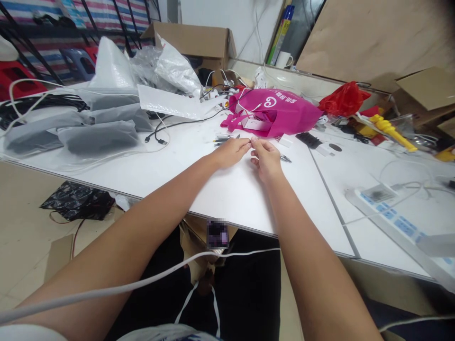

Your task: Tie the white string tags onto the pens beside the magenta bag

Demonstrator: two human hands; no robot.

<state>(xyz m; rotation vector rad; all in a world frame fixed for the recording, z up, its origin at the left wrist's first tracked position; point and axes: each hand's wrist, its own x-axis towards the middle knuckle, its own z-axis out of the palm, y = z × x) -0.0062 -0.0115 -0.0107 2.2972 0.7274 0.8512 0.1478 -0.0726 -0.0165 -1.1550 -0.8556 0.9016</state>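
Over the white table (234,189), my left hand (232,152) and my right hand (267,156) meet at their fingertips. Both are closed in a pinch; anything between the fingers is too small or hidden to name. Several slim, pen-like items (222,138) lie just beyond my left hand. A pen (285,158) rests on the tabletop, partly behind my right hand. Beyond both hands is a pink bag (295,111) with white print, lying on its side.
Grey plastic packages (99,137) and a black cable (192,122) occupy the left side. To the right are a white power strip (394,222), a red plastic bag (344,98) and a yellow tool handle (394,132). A white cord (142,285) crosses low, near my arms.
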